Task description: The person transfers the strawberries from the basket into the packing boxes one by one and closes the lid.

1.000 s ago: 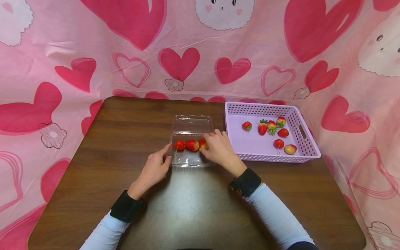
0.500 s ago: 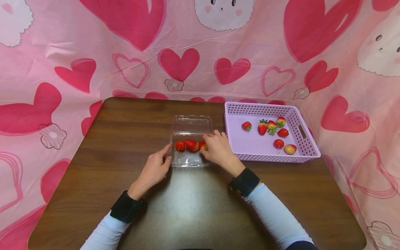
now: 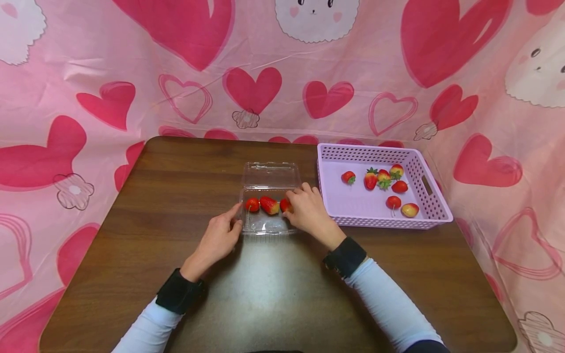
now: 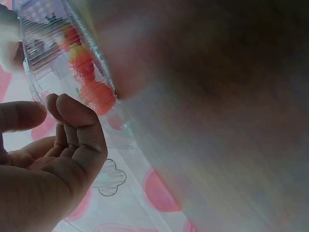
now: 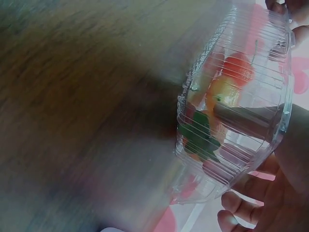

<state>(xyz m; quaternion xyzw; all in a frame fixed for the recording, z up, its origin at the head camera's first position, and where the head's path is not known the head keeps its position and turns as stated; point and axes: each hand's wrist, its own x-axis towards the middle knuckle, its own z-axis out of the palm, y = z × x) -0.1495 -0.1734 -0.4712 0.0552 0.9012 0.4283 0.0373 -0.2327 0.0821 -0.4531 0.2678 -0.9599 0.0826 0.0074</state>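
An open clear plastic clamshell box [image 3: 265, 224] sits mid-table, its lid [image 3: 271, 175] folded back. Across it lie a round red fruit with a stem [image 3: 252, 205], a longer red fruit with a yellow end [image 3: 269, 206], and a strawberry [image 3: 284, 205] partly covered by the right hand. Green leaves [image 5: 200, 135] on that strawberry show through the box in the right wrist view. My right hand [image 3: 306, 211] reaches over the box's right side and pinches the strawberry, its thumb inside. My left hand [image 3: 220, 233] touches the box's left outer wall with forefinger and thumb.
To the right stands a lilac perforated basket [image 3: 344, 208]. In it lie a single strawberry [image 3: 348, 177], a cluster of leafy strawberries [image 3: 371, 181], a leafless red fruit [image 3: 399, 187], a stemmed red fruit [image 3: 393, 202] and a yellow-red fruit [image 3: 410, 211]. The brown table [image 3: 273, 294] meets a pink heart-print cloth.
The row of fruit in the box has shifted slightly, and the middle fruit has turned so its yellow end points more toward the front. Both hands stay nearly in place.
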